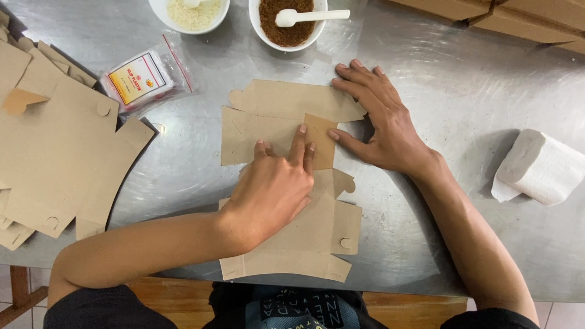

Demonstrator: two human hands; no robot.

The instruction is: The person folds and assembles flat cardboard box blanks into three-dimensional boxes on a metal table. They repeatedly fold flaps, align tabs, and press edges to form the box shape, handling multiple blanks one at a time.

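Observation:
A flat brown cardboard box blank point(286, 116) with flaps and tabs lies on the steel table point(426, 73) in front of me. My left hand point(274, 189) rests on its middle, fingertips pressing a small folded flap point(320, 140) down. My right hand point(381, 119) lies flat, fingers spread, on the blank's right edge, with its thumb touching the same flap. Neither hand grips anything; both press on the cardboard.
A stack of more cardboard blanks point(55, 140) lies at the left. A small plastic packet point(146, 79) sits beside it. Two white bowls stand at the back, one with pale grains point(190, 13), one with brown powder and a white spoon point(287, 23). A white tissue roll point(539, 166) lies right.

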